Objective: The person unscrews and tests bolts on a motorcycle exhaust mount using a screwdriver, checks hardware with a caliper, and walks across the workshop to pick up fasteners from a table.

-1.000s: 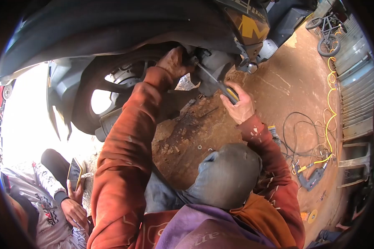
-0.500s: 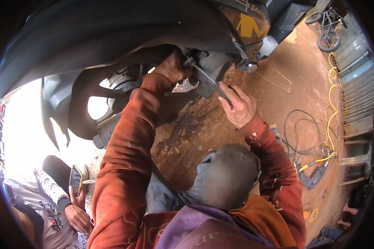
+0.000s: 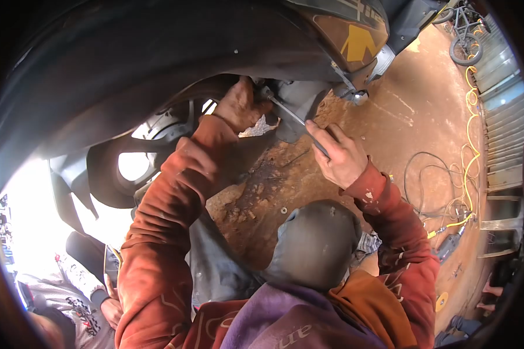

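My right hand (image 3: 340, 156) is closed around the dark handle of a screwdriver (image 3: 288, 110), whose thin metal shaft slants up and left. Its tip meets a small metal fitting (image 3: 266, 93) under the motorcycle's dark body panel (image 3: 128, 70). Beside that fitting, my left hand (image 3: 241, 107) reaches in with curled fingers. What those fingers grip is partly hidden by the hand and shadow. A grey, rounded part (image 3: 303, 96) lies just right of the fitting. Left of my forearm is the wheel (image 3: 108, 174), with bright light showing between its spokes.
A washer (image 3: 283, 210) lies on the brown dirt floor (image 3: 384, 128). To the right are a coiled yellow hose (image 3: 470, 134), dark cables, a power tool (image 3: 446, 249) and a bicycle (image 3: 466, 46) by a corrugated metal wall (image 3: 506, 122). Another person (image 3: 70, 296) sits at lower left.
The head view has shifted slightly. My right hand has turned a little around the screwdriver handle, its tip still at the fitting. My left hand stays beside it.
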The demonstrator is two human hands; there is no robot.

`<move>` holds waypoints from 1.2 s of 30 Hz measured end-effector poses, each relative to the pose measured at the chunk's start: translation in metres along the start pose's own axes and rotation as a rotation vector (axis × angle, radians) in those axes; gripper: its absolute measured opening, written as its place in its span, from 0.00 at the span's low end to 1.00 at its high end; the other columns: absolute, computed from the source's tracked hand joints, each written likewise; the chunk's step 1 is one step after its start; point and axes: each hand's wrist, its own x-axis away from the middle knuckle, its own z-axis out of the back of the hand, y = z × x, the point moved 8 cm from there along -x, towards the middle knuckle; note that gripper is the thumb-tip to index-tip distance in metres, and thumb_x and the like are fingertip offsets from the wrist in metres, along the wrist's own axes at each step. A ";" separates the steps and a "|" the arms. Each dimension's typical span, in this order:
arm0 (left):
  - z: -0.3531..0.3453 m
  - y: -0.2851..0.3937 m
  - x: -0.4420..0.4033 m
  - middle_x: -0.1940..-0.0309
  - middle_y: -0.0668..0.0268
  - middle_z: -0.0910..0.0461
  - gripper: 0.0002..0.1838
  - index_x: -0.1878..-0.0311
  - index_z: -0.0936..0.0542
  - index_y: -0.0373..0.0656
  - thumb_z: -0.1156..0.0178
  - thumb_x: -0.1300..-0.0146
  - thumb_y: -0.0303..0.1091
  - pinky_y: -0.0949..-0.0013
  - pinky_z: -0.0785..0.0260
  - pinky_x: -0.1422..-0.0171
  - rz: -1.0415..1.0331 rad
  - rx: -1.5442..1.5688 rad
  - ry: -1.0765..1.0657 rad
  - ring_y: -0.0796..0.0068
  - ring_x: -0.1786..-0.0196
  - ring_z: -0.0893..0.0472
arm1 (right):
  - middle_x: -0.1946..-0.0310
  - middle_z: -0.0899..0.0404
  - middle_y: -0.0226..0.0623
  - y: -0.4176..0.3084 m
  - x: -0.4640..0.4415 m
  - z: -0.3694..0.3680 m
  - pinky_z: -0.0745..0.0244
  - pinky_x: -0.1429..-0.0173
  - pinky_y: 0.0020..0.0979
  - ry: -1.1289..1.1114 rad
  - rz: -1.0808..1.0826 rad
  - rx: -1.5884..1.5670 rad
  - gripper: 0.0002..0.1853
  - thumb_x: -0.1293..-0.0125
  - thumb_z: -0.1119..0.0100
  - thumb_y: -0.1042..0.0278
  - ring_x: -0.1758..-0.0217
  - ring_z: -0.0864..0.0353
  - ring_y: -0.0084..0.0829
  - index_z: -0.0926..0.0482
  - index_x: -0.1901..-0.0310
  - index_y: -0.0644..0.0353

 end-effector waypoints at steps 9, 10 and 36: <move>-0.016 -0.013 0.003 0.42 0.59 0.30 0.36 0.34 0.38 0.36 0.35 0.46 0.23 0.62 0.41 0.30 0.026 0.173 -0.076 0.64 0.36 0.32 | 0.65 0.24 0.45 0.012 0.001 -0.001 0.24 0.61 0.36 -0.021 -0.121 -0.194 0.24 0.42 0.40 0.82 0.67 0.19 0.44 0.23 0.42 0.61; -0.013 -0.008 0.004 0.42 0.59 0.30 0.35 0.34 0.37 0.36 0.35 0.46 0.23 0.62 0.40 0.31 -0.050 0.111 -0.028 0.65 0.37 0.31 | 0.65 0.24 0.45 0.013 0.001 -0.004 0.24 0.61 0.36 -0.024 -0.121 -0.198 0.24 0.42 0.40 0.82 0.67 0.19 0.44 0.23 0.42 0.61; -0.012 -0.010 -0.002 0.50 0.54 0.23 0.29 0.40 0.32 0.33 0.33 0.45 0.25 0.61 0.32 0.40 -0.019 0.141 -0.040 0.62 0.47 0.24 | 0.67 0.24 0.41 0.001 0.004 -0.001 0.24 0.68 0.36 0.029 -0.014 0.027 0.22 0.40 0.36 0.76 0.71 0.20 0.41 0.22 0.42 0.63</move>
